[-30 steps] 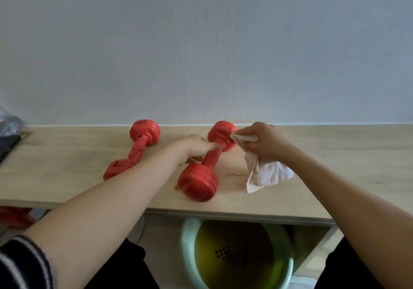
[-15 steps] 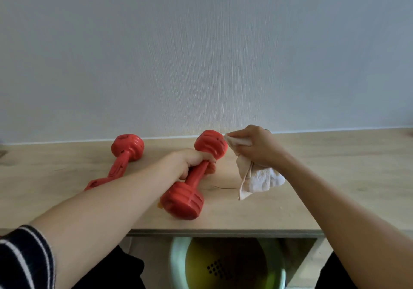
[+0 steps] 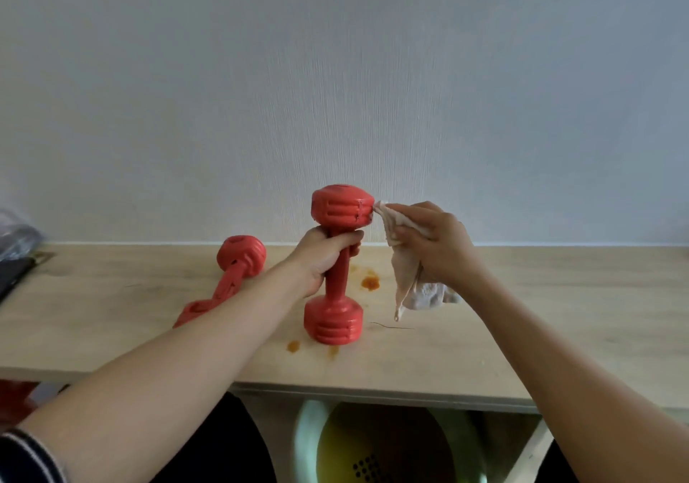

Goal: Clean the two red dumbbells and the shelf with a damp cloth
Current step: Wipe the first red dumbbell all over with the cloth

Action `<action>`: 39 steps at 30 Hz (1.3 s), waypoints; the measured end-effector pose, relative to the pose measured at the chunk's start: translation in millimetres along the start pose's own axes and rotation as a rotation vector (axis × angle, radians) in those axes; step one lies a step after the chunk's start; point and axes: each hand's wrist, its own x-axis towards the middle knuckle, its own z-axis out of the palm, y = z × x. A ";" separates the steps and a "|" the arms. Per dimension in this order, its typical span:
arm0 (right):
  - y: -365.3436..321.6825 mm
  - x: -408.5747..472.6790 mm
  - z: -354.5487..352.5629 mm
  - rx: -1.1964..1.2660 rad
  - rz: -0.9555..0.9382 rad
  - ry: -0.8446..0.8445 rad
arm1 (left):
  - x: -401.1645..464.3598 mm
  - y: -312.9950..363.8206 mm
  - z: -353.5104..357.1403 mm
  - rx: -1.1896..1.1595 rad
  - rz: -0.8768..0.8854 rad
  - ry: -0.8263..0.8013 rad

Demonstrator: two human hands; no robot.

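Note:
One red dumbbell (image 3: 337, 266) stands upright on the light wooden shelf (image 3: 559, 318), its lower head resting on the board. My left hand (image 3: 322, 255) grips its handle just under the upper head. My right hand (image 3: 436, 243) holds a crumpled off-white cloth (image 3: 408, 281); a corner of the cloth touches the right side of the upper head. The second red dumbbell (image 3: 231, 277) lies flat on the shelf to the left, partly hidden behind my left forearm. Orange stains (image 3: 370, 282) mark the board beside and in front of the upright dumbbell.
A pale wall rises straight behind the shelf. Below the shelf's front edge sits a light green basin (image 3: 305, 441) with a yellow perforated insert. Dark objects (image 3: 15, 258) lie at the far left end of the shelf. Something red (image 3: 15, 396) shows under the shelf at left.
My left hand has tipped the dumbbell from lying on the shelf to standing on end, uncovering orange stains. My right hand rose with the cloth to the upper head.

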 end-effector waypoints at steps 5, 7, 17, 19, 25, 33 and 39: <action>-3.8 -3.0 7.0 -0.123 -0.076 0.092 | -0.1 -13.9 2.5 0.062 0.175 0.144; -8.8 -5.7 9.9 -0.155 -0.146 0.160 | 3.7 -18.9 1.9 0.071 0.215 0.199; -8.1 -0.1 34.5 -0.313 -0.244 0.166 | 6.9 -22.2 3.0 0.064 0.271 0.287; -12.3 -0.7 36.9 -0.378 -0.276 0.225 | 6.1 -24.8 4.1 0.105 0.308 0.297; -15.8 4.7 28.5 -0.460 -0.197 0.275 | 2.2 -26.9 12.1 0.228 0.386 0.290; -32.4 -2.7 32.8 -0.600 -0.241 0.322 | 0.3 -28.9 16.0 0.263 0.437 0.310; -17.6 12.6 23.2 -0.409 0.009 0.222 | -0.5 -28.7 17.9 0.277 0.405 0.256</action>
